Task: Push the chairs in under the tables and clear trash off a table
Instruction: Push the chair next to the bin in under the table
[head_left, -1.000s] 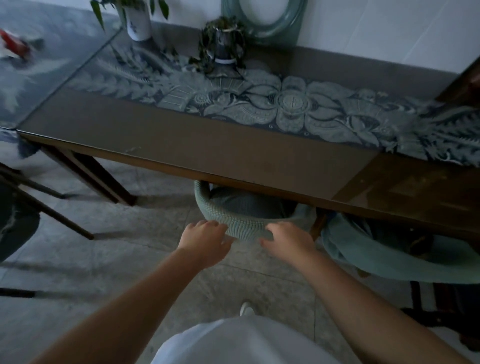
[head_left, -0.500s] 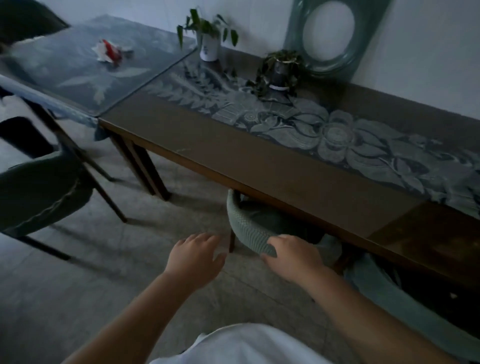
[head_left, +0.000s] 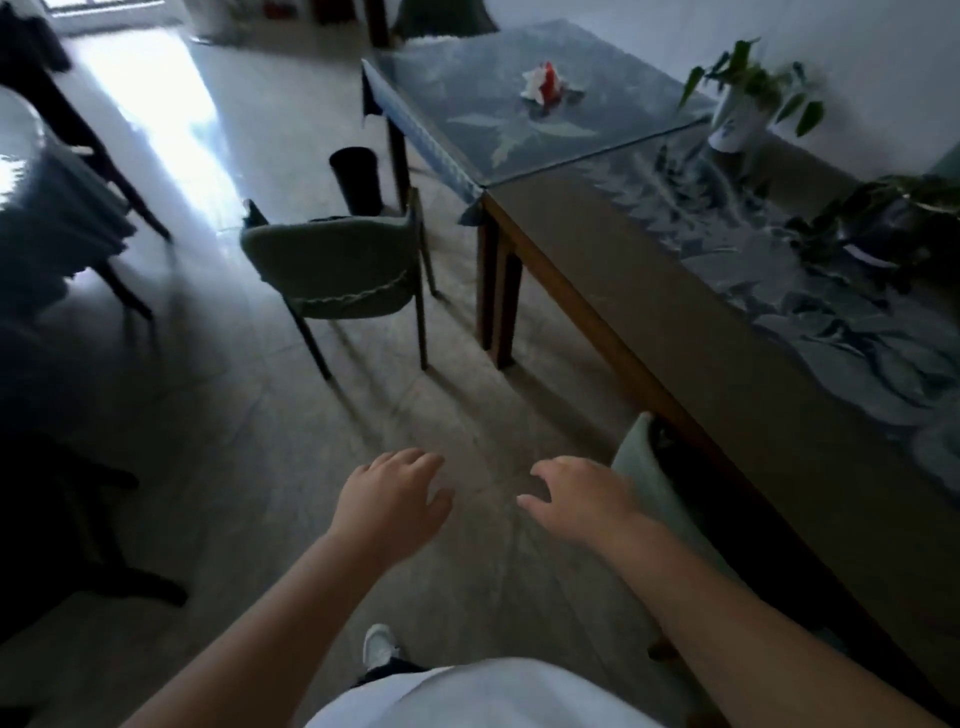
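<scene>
Green-cushioned, the pulled-out chair (head_left: 343, 270) stands well ahead of both hands, beside the glass-topped table (head_left: 467, 150) bearing red-and-white trash (head_left: 543, 85). Left hand (head_left: 389, 501) and right hand (head_left: 582, 501) hover spread, holding nothing; a tucked chair (head_left: 654, 483) sits just beside the right.

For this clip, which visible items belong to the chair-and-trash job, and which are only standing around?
Job:
green chair standing out from the tables
pale chair tucked under the long table
red-and-white trash on the glass table

Standing around:
white potted plant
dark potted plant
black bin
</scene>
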